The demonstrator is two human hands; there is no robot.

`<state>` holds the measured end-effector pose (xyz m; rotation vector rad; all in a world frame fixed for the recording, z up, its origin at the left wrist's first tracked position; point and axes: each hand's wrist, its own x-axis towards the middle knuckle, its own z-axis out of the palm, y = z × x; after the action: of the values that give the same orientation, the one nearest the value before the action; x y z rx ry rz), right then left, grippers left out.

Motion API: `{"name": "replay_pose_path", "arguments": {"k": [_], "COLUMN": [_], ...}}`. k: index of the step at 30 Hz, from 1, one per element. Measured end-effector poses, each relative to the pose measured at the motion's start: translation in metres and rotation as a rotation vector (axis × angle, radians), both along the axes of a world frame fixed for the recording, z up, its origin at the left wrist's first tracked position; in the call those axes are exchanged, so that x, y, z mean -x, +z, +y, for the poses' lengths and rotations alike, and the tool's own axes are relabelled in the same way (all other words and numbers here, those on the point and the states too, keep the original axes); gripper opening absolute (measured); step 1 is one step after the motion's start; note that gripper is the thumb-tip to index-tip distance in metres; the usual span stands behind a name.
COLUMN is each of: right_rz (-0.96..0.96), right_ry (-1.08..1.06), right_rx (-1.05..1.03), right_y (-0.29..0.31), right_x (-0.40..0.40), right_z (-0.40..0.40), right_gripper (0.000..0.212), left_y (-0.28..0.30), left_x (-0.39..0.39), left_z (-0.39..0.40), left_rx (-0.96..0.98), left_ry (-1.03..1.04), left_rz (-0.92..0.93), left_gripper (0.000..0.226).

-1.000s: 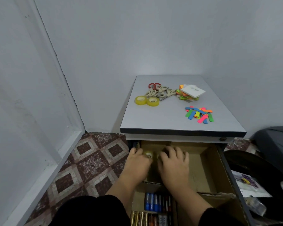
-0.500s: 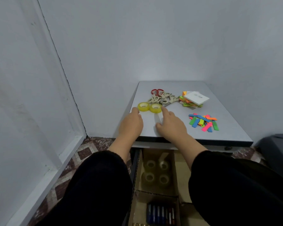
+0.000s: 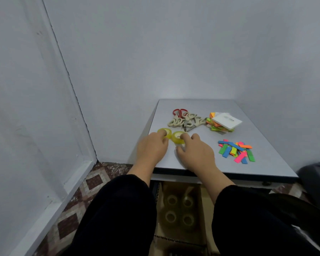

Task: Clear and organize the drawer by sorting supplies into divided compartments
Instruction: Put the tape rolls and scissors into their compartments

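Observation:
Two yellow tape rolls lie side by side on the grey desk top. My left hand pinches the left tape roll. My right hand has its fingers on the right tape roll, thumb below it. Under the desk edge the open drawer holds several clear tape rolls in a cardboard compartment. My dark sleeves hide most of the drawer.
Behind the rolls lies a heap of beige scissors with one red-handled pair. A white pad on bright sticky notes sits to the right. Colourful paper strips lie near the right front. A wall stands close on the left.
Both hands rose out of the drawer, leaving clear rolls there, then reached forward over the desk top and closed on the two yellow tape rolls.

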<state>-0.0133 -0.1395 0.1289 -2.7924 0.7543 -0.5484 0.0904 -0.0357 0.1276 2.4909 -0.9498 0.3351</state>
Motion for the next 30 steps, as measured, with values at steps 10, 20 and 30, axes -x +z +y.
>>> {"name": "replay_pose_path", "arguments": {"k": [10, 20, 30], "right_rz": [-0.081, -0.049, 0.564], "right_ry": [0.088, 0.233, 0.422], "right_rx": [-0.184, -0.366, 0.437], "right_y": [0.003, -0.021, -0.063], "right_x": [0.032, 0.127, 0.119], "right_z": [0.006, 0.038, 0.05], "right_gripper": [0.027, 0.066, 0.037], "left_y": [-0.002, -0.022, -0.075], "left_x": [0.023, 0.092, 0.105], "left_z": [0.032, 0.097, 0.079], "left_rx": [0.211, 0.155, -0.73], "left_ry": [-0.116, -0.372, -0.421], "left_rz": [0.221, 0.414, -0.191], "left_gripper": [0.016, 0.062, 0.047]}}
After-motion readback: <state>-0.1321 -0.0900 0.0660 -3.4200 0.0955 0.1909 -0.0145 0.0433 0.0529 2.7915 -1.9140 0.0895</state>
